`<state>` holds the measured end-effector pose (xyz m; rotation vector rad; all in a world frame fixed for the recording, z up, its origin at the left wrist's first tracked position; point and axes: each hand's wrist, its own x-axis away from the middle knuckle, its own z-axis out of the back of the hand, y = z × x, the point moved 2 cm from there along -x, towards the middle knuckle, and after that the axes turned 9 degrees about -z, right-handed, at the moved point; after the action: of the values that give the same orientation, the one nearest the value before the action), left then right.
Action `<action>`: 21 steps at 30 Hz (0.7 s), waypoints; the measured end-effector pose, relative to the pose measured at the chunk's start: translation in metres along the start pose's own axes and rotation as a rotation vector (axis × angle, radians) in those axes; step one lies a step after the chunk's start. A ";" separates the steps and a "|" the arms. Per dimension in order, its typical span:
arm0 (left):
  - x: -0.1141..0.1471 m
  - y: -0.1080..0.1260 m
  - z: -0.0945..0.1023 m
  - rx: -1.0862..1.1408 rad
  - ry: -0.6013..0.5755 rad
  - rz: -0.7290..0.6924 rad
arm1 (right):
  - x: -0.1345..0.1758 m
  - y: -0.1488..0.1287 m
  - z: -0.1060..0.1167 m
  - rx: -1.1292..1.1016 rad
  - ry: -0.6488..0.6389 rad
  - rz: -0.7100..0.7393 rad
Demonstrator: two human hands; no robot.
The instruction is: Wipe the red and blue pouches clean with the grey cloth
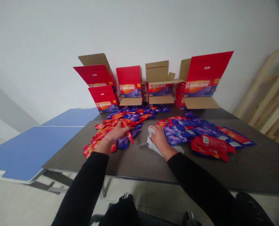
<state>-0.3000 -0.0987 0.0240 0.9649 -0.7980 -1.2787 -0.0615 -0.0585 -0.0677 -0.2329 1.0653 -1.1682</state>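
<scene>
The left hand pinches a red packet, the right hand squeezes a cloth: picking up, I think, and lifting needs a tight hold.

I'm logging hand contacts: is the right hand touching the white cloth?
Touching: the head view shows the right hand gripping the white cloth, which is bunched in its grasp.

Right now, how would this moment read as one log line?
left hand: holding red pouch | right hand: gripping white cloth | table: more pouches, boxes behind
</scene>
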 end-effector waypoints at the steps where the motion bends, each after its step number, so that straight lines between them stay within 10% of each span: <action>1: -0.003 -0.002 -0.009 0.204 0.031 0.011 | 0.000 0.000 0.000 0.007 0.000 0.001; 9: -0.023 -0.008 -0.079 1.027 0.231 0.033 | 0.000 -0.002 0.003 -0.027 0.019 0.031; 21: -0.003 -0.026 -0.112 0.832 -0.041 -0.004 | -0.001 -0.001 0.001 -0.100 0.033 0.011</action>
<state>-0.2094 -0.0805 -0.0448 1.5898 -1.4080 -0.9608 -0.0608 -0.0581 -0.0660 -0.2864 1.1536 -1.1132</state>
